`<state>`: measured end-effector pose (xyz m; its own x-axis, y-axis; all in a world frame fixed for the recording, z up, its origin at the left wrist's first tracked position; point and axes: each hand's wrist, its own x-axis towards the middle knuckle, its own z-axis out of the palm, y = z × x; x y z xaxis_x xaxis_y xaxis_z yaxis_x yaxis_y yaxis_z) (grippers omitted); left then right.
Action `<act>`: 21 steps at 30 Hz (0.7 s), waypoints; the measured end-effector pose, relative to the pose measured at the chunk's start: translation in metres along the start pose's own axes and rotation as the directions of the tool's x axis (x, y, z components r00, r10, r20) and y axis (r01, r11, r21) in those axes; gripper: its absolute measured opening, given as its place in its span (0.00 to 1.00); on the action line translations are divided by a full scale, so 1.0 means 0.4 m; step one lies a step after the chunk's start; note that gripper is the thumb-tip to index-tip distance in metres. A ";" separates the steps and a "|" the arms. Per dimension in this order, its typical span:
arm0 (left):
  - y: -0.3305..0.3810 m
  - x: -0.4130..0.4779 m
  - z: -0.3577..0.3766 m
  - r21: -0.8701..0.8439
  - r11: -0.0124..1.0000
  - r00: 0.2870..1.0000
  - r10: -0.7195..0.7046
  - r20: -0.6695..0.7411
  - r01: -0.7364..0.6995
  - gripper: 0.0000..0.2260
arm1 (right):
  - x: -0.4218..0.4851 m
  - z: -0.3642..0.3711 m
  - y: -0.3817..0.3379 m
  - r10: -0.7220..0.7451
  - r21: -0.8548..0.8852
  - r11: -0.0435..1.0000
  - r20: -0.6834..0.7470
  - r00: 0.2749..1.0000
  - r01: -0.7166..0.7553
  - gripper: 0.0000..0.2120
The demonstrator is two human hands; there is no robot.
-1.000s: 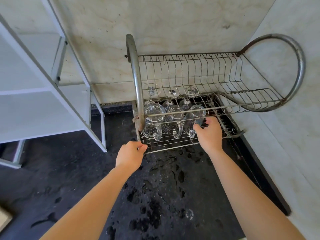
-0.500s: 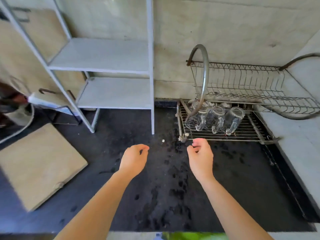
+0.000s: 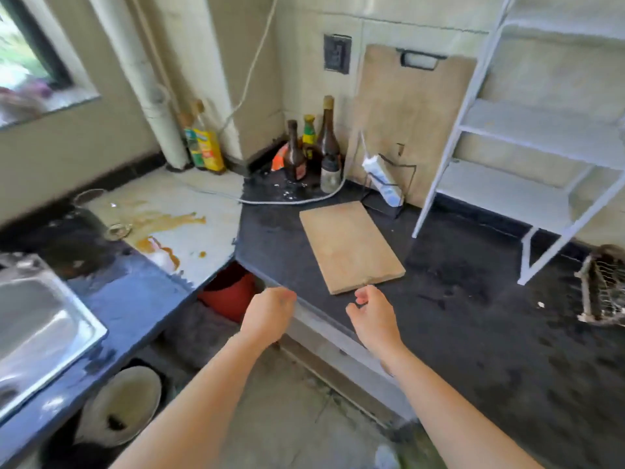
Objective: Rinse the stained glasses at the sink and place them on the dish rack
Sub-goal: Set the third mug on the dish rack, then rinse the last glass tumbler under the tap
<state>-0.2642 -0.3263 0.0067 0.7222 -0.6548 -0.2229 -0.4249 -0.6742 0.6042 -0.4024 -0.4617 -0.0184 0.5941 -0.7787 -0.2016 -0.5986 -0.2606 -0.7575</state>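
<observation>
Both hands hang empty over the counter edge: the left hand [image 3: 269, 314] loosely curled, the right hand [image 3: 373, 318] half open, fingers bent. The wet black counter [image 3: 473, 316] carries a board [image 3: 350, 247] at 12 o'clock, bottles [image 3: 313, 147] in the corner beyond. The steel sink [image 3: 40, 326] lies at 9 o'clock. The rack [image 3: 605, 289] shows at 3 o'clock, cut off by the frame edge; glasses cannot be made out there.

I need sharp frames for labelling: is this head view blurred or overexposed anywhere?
Head view: motion blur smears the left edge, softening the sink and window; the window is blown out; wide-angle distortion bends the white shelf; both hands and the cutting board stay fairly crisp.
</observation>
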 end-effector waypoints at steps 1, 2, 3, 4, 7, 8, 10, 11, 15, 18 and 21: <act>-0.049 -0.016 -0.042 -0.007 1.000 0.999 -0.030 -0.041 0.030 0.13 | -0.002 0.053 -0.044 -0.026 -0.012 1.000 0.046 0.999 0.027 0.10; -0.095 -0.028 -0.082 -0.023 0.998 0.995 -0.066 -0.079 0.065 0.13 | -0.004 0.104 -0.088 -0.062 -0.032 0.997 0.081 0.995 0.065 0.11; -0.139 -0.039 -0.121 -0.044 0.994 0.988 -0.105 -0.115 0.101 0.13 | -0.004 0.153 -0.133 -0.104 -0.058 0.992 0.112 0.988 0.111 0.11; -0.181 -0.049 -0.158 -0.069 0.988 0.978 -0.147 -0.148 0.138 0.13 | -0.002 0.199 -0.176 -0.148 -0.082 0.984 0.144 0.978 0.161 0.11; -0.295 -0.066 -0.255 -0.116 0.965 0.940 -0.257 -0.223 0.236 0.14 | 0.006 0.320 -0.301 -0.238 -0.102 0.957 0.254 0.937 0.271 0.12; -0.328 -0.067 -0.283 -0.135 0.957 0.930 -0.283 -0.233 0.257 0.14 | 0.012 0.357 -0.340 -0.262 -0.108 0.947 0.283 0.923 0.302 0.13; -0.388 -0.056 -0.335 -0.162 0.946 0.914 -0.315 -0.255 0.281 0.15 | 0.031 0.428 -0.413 -0.301 -0.119 0.927 0.331 0.894 0.356 0.14; -0.415 -0.046 -0.359 -0.171 0.942 0.905 -0.327 -0.271 0.289 0.15 | 0.042 0.462 -0.448 -0.316 -0.122 0.918 0.351 0.882 0.378 0.14; -0.514 0.023 -0.452 -0.225 0.914 0.863 -0.396 -0.313 0.338 0.13 | 0.101 0.588 -0.586 -0.373 -0.120 0.882 0.413 0.831 0.456 0.12; -0.587 0.105 -0.521 -0.246 0.904 0.850 -0.416 -0.324 0.349 0.13 | 0.173 0.672 -0.688 -0.400 -0.126 0.861 0.429 0.810 0.492 0.11; -0.655 0.202 -0.589 -0.263 0.890 0.836 -0.444 -0.322 0.371 0.14 | 0.259 0.751 -0.781 -0.383 -0.114 0.872 0.447 0.808 0.476 0.12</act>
<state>0.0341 -0.1218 0.0108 0.9683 -0.1382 -0.2079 0.0334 -0.7535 0.6566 0.0075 -0.2894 0.0108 0.9499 -0.2741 -0.1504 -0.2999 -0.6629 -0.6860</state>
